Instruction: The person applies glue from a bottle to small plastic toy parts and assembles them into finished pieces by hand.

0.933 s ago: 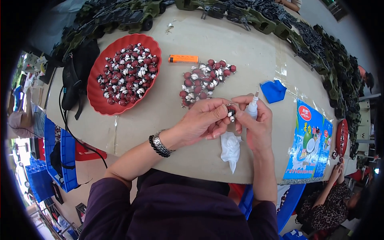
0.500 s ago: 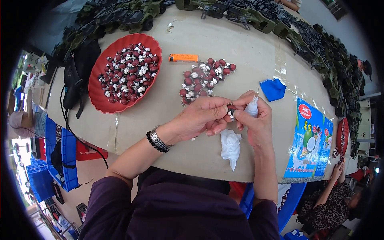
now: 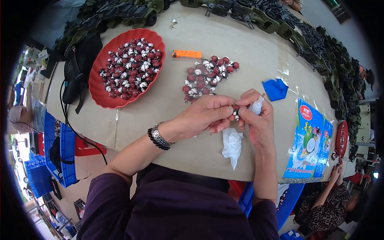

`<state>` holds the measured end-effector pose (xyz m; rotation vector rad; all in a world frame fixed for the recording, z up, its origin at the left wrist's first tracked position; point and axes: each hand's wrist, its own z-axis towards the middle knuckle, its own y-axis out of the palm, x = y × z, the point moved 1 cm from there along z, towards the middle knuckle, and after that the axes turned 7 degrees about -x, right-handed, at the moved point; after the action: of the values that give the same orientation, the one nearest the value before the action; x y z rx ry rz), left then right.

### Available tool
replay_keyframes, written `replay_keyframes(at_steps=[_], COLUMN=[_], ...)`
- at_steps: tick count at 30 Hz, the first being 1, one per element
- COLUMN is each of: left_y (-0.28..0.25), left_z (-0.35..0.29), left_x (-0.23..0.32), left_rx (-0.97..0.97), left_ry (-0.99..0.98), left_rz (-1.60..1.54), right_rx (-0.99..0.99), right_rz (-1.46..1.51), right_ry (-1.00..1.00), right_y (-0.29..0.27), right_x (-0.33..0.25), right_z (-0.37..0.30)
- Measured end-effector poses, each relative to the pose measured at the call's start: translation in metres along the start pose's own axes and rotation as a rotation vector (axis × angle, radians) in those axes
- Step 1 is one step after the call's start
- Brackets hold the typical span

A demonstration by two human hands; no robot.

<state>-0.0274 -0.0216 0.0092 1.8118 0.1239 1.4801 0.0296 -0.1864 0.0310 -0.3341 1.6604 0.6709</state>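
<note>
My left hand (image 3: 206,114) pinches a small dark-red and white figure-like piece (image 3: 236,109) between thumb and fingers. The thumb and fingertips of my right hand (image 3: 260,126) meet at the same piece. My right hand also grips a small white squeeze bottle (image 3: 256,106) with a thin nozzle, tilted up and away from the piece. Just beyond my left hand lies a cluster of similar red and white pieces (image 3: 201,85) on the table. A crumpled white tissue (image 3: 232,144) lies on the near side, below my hands.
A red scalloped bowl (image 3: 96,86) full of such pieces stands at the left. An orange box (image 3: 187,54) and blue cloth piece (image 3: 275,89) lie on the table (image 3: 252,52). Green toy vehicles (image 3: 276,25) line the far edge. Another person's hands (image 3: 337,173) work at the right.
The view has shifted slightly. Both hands keep hold of the piece and the bottle, with the bottle tilted a little more to the right.
</note>
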Motion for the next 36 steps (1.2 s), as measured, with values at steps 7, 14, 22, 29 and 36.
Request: replay_keyframes(at_steps=[7,14,22,29,36], left_y=[-0.005,-0.001,-0.003,-0.003,-0.005], left_z=[-0.001,0.000,-0.001,-0.001,-0.001], left_x=[-0.006,-0.002,-0.002,-0.002,-0.004], left_rx=[0.008,0.006,-0.023,-0.031,-0.058], left_ry=[-0.006,0.001,-0.011,-0.029,-0.010], left_rz=[-0.004,0.055,0.067,0.043,0.053], right_rx=[0.010,0.008,-0.061,-0.081,-0.094], right_rz=[0.000,0.030,0.081,0.117,0.125], right_ry=[-0.012,-0.014,-0.013,-0.001,0.002], right_y=[0.001,0.001,-0.001,0.000,0.000], right_x=[0.004,0.007,0.010,0.008,0.009], right_z=[0.001,0.001,0.002,0.000,0.000])
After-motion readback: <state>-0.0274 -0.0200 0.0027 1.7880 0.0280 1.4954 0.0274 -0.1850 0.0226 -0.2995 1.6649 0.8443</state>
